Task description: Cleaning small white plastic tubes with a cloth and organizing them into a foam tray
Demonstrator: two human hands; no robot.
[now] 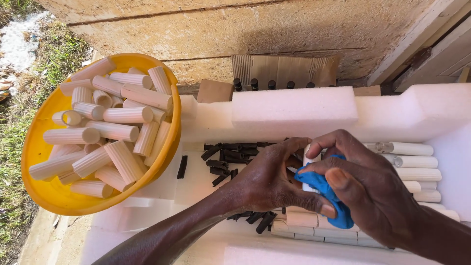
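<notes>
Blue cloth point(327, 196), pinched in right hand point(373, 196), wraps a pale cylinder point(309, 159); left hand point(267, 181) closes its grip on the cylinder too (steadying it) above white foam tray point(294, 110).

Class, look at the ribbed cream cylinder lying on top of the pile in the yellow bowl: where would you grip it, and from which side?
Grip the ribbed cream cylinder around its middle, coming down from above. It lies flat on top of the pile in the yellow bowl, so its long sides seem free, while its ends are close to neighbouring cylinders.
</notes>
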